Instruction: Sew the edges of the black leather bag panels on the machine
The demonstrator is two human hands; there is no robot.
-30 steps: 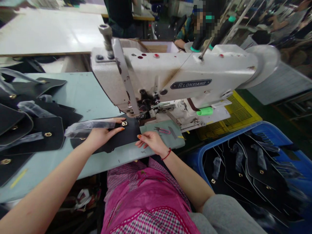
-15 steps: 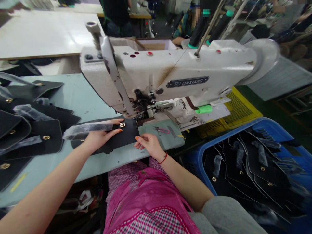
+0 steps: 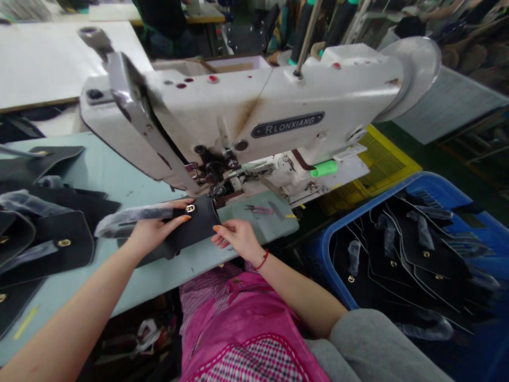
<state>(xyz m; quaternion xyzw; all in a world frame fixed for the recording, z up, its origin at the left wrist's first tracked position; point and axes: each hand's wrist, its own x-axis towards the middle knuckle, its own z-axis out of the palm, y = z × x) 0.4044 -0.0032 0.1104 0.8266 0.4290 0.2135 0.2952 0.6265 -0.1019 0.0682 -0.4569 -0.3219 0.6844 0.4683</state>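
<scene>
A black leather piece (image 3: 199, 225) with a gold buckle (image 3: 190, 208) and a plastic-wrapped strap (image 3: 131, 216) lies on the pale green table, its far edge at the needle area of the white sewing machine (image 3: 222, 111). My left hand (image 3: 153, 231) grips the piece beside the buckle, thumb on top and fingers partly hidden under the strap. At the piece's right edge, my right hand (image 3: 235, 236) pinches the corner between thumb and curled fingers. Pink-handled thread snips (image 3: 259, 210) lie on the table to the right of the machine's needle area.
More black pieces with wrapped straps (image 3: 59, 233) are piled on the left of the table. A blue basket (image 3: 332, 233) at the right holds several similar pieces. Behind it sits a yellow crate (image 3: 392, 159). Thread cones stand behind the machine; a person (image 3: 163, 26) is beyond.
The view has shifted, so the machine appears farther left and larger. Both hands still hold the leather piece in nearly the same places.
</scene>
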